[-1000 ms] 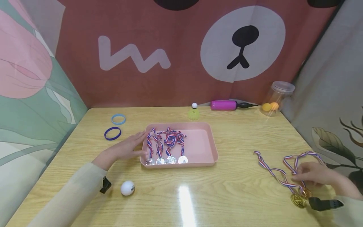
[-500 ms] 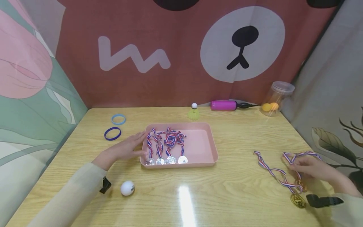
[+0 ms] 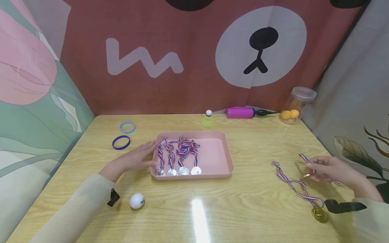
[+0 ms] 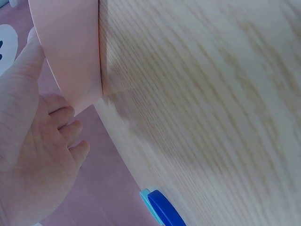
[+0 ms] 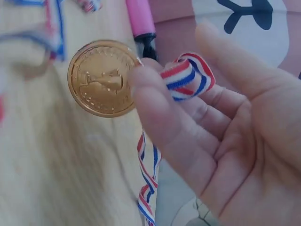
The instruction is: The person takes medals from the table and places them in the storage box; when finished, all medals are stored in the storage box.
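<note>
My right hand (image 3: pixel 331 170) pinches the ribbon of a bronze-coloured medal (image 5: pixel 101 79) near the disc, lifted off the table at the right. The striped ribbon (image 5: pixel 188 77) crosses the fingers, and a length of it hangs lower. A gold medal (image 3: pixel 319 214) lies nearby with its ribbon (image 3: pixel 294 184) stretched out to the far left. My left hand (image 3: pixel 133 158) rests against the left end of a pink tray (image 3: pixel 214 155), fingers extended, thumb at the rim. Several silver medals (image 3: pixel 183 171) line the tray's near side, their red-white-blue ribbons (image 3: pixel 186 148) bunched behind them.
Light blue (image 3: pixel 127 127) and dark blue wristbands (image 3: pixel 121 142) lie left of the tray. A white ball (image 3: pixel 137 201) sits nearer. Behind stand a yellow shuttlecock (image 3: pixel 208 121), a pink pump (image 3: pixel 240 112) and a clear jar (image 3: pixel 299 101) with orange balls.
My right hand has picked up the bronze medal by its ribbon and raised it away from the gold one, moving slightly farther up and left. The left hand and tray stay put.
</note>
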{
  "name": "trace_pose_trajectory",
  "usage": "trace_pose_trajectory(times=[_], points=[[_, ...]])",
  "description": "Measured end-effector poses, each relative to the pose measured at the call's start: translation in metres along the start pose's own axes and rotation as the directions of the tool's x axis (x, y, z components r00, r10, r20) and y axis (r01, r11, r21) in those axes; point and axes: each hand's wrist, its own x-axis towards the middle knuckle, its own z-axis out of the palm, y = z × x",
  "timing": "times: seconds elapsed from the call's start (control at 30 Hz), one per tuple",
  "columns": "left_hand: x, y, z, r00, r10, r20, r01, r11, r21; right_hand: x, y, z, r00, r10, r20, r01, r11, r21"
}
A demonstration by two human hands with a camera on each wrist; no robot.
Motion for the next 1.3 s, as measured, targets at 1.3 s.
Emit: trace_pose_trajectory(times=[1.3], points=[[0.001, 0.001, -0.002, 0.999, 0.034, -0.01, -0.033, 0.999, 0.004, 0.039, -0.148, 0.0, 0.897, -0.207, -0.39, 0.357, 0.859, 0.366]])
